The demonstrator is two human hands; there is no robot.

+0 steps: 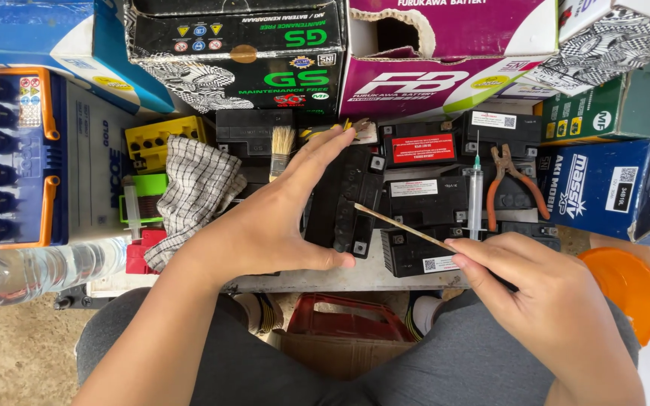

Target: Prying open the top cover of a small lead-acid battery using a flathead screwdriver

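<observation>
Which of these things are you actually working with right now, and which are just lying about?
In use:
left hand steadying tilted black battery
right hand holding thin stick

Lying about:
syringe
pliers
brush
checked cloth
water bottle
orange lid

A matt black plastic battery (347, 199) is sitting beside a thin pale wooden stick (400, 225) and a rough checked cloth (197, 192).

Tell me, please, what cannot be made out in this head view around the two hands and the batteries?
- Tilted black battery: its left side is hidden by the left hand.
- Thin stick: its rear end vanishes inside the right hand.
- Water bottle: cut off by the left edge.
- Red crate below the bench: mostly hidden by the knees.
- Syringe: its contents are too small to tell.
</observation>
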